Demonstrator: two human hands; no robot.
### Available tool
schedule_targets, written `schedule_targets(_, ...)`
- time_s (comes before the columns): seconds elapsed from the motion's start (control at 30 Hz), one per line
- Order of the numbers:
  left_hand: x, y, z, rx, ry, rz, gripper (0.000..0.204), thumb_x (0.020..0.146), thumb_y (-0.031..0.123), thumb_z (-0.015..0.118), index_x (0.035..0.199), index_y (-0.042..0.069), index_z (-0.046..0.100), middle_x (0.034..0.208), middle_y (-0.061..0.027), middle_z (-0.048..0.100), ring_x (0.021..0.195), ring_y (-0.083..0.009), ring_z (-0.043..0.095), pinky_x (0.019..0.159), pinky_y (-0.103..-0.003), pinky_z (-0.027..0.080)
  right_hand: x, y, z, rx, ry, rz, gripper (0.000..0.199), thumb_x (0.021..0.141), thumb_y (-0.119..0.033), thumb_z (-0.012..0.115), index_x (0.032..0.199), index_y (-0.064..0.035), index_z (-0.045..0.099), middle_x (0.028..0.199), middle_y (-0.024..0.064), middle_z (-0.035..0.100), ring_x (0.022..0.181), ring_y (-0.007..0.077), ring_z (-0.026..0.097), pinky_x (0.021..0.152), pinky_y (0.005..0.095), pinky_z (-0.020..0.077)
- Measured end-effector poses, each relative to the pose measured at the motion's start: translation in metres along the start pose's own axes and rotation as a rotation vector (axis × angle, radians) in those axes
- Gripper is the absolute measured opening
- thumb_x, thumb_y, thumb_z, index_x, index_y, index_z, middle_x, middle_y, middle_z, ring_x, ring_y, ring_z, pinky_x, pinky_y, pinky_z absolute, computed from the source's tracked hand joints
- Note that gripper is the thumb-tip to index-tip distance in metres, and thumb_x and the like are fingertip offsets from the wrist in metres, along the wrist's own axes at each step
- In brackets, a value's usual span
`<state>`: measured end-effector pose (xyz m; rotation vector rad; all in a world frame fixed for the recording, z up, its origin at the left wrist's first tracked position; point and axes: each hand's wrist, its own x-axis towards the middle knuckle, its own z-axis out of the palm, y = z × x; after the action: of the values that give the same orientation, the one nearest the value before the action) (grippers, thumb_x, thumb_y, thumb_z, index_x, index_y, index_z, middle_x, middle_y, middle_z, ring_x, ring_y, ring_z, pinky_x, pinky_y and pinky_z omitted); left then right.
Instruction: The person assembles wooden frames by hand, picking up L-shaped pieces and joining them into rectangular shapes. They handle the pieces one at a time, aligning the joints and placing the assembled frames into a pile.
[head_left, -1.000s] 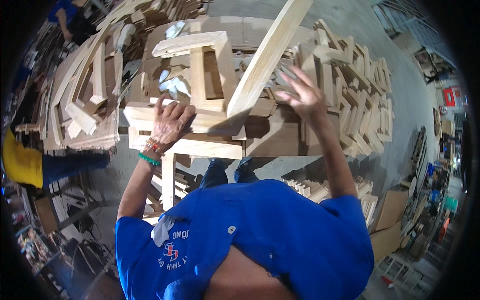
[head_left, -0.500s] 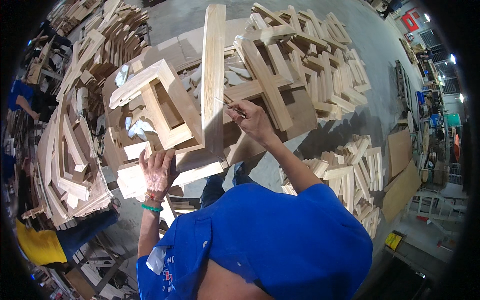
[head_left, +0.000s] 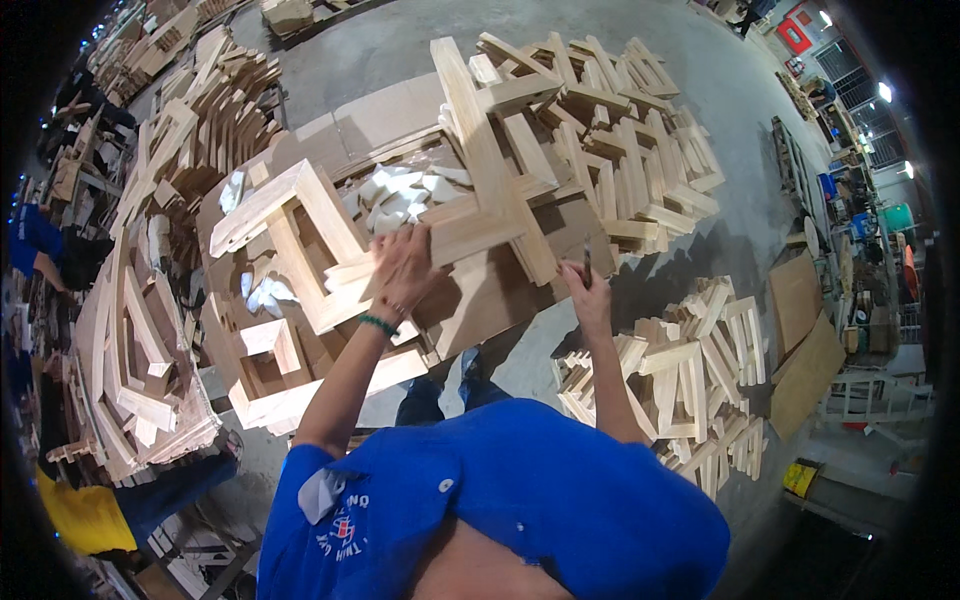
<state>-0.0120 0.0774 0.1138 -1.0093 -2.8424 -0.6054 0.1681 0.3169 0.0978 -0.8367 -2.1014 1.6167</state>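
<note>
My left hand [head_left: 403,268] is closed over the near arm of an L-shaped wooden frame piece [head_left: 470,234], thumb hidden. The piece's other arm runs away from me, over more joined wooden pieces on the right half of the worktable. Off the table's right front edge, my right hand [head_left: 588,298] pinches a thin dark stick-like tool [head_left: 587,254] that points upward; its exact kind is too small to tell. Left of my left hand lies another angled wooden frame [head_left: 270,215] on the cardboard-covered table [head_left: 490,312].
White crumpled scraps [head_left: 400,193] lie among the wood. Stacked frame pieces [head_left: 655,150] stand beyond the table at right, and another stack [head_left: 690,360] is nearer. A bench with wooden parts [head_left: 150,330] is at left, near a person in yellow and dark clothes [head_left: 90,505].
The L-shaped piece has swung down to the right, onto the other wood. My left hand has moved right onto it; my right hand has drawn away to the right with the thin tool.
</note>
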Motion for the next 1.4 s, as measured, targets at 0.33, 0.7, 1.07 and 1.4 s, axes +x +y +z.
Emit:
schedule_targets(0.33, 0.105, 0.059, 0.087, -0.042, -0.059, -0.139, 0.062, 0.057, 0.047, 0.080, 0.103, 0.012, 0.059, 0.090, -0.0080, 0.061, 0.092, -0.0258, 0.056, 0.082, -0.042, 0.036, -0.087, 0.080, -0.113, -0.023, 0.323, 0.273, 0.022, 0.089, -0.015, 0.059, 0.101, 0.0022, 0.065, 0.091, 0.0068, 0.068, 0.085, 0.0118, 0.062, 0.079, 0.0260, 0.0472)
schedule_targets(0.7, 0.142, -0.024, 0.096, -0.389, -0.115, -0.268, 0.082, 0.076, 0.070, 0.052, 0.133, 0.011, 0.045, 0.127, -0.0146, 0.053, 0.122, -0.0308, 0.046, 0.102, -0.058, 0.024, -0.071, 0.087, -0.100, -0.095, 0.198, 0.252, 0.022, 0.090, -0.015, 0.057, 0.103, 0.0005, 0.066, 0.091, 0.0083, 0.068, 0.086, 0.0136, 0.063, 0.078, 0.0267, 0.0479)
schedule_targets(1.07, 0.109, 0.000, 0.088, 0.035, -0.344, 0.025, 0.103, 0.053, 0.060, 0.077, 0.136, 0.014, 0.036, 0.133, -0.0177, 0.045, 0.127, -0.0350, 0.039, 0.101, -0.056, 0.030, -0.017, 0.084, -0.071, -0.126, 0.091, 0.153, 0.024, 0.090, -0.019, 0.059, 0.102, 0.0013, 0.066, 0.092, 0.0085, 0.069, 0.085, 0.0123, 0.062, 0.076, 0.0263, 0.0471)
schedule_targets(1.4, 0.129, -0.019, 0.092, 0.025, -0.557, 0.039, 0.069, 0.063, 0.040, 0.079, 0.117, 0.010, 0.049, 0.095, -0.0143, 0.067, 0.093, -0.0307, 0.065, 0.078, -0.044, 0.050, -0.028, 0.101, -0.080, -0.042, 0.030, 0.204, 0.022, 0.091, -0.011, 0.054, 0.103, 0.0061, 0.062, 0.096, 0.0081, 0.065, 0.089, 0.0149, 0.059, 0.083, 0.0280, 0.0462)
